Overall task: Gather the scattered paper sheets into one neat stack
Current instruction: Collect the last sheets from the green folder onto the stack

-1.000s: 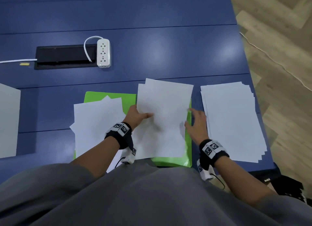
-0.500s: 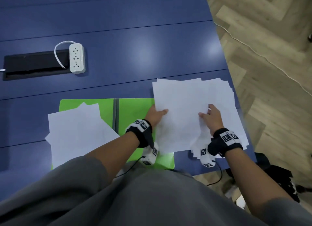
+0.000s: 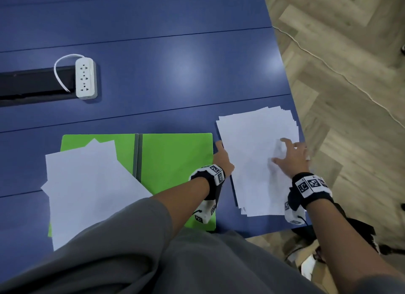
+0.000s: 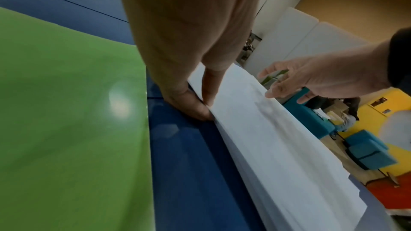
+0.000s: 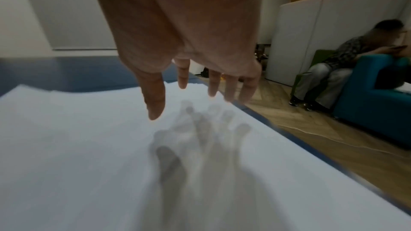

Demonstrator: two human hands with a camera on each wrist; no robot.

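Observation:
A thick stack of white paper sheets (image 3: 252,173) lies at the right end of the blue table (image 3: 164,63), its edges slightly fanned. My left hand (image 3: 221,156) is at the stack's left edge. In the left wrist view the left hand (image 4: 203,104) pinches that edge of the stack (image 4: 278,147), thumb on top and fingers against the side. My right hand (image 3: 283,151) hovers over the stack with fingers spread; the right wrist view shows the right hand (image 5: 184,104) clear of the paper (image 5: 89,147), shadow beneath. A second loose pile of sheets (image 3: 87,184) lies on the left.
An open green folder (image 3: 175,160) lies between the two piles, its left half under the loose pile. A white power strip (image 3: 86,81) and a black cable slot (image 3: 32,85) sit at the far left. The table's right edge (image 3: 303,144) runs along the stack.
The sheets I held over the green folder have moved right onto the right-hand stack. My right hand has lifted off the paper and spread its fingers.

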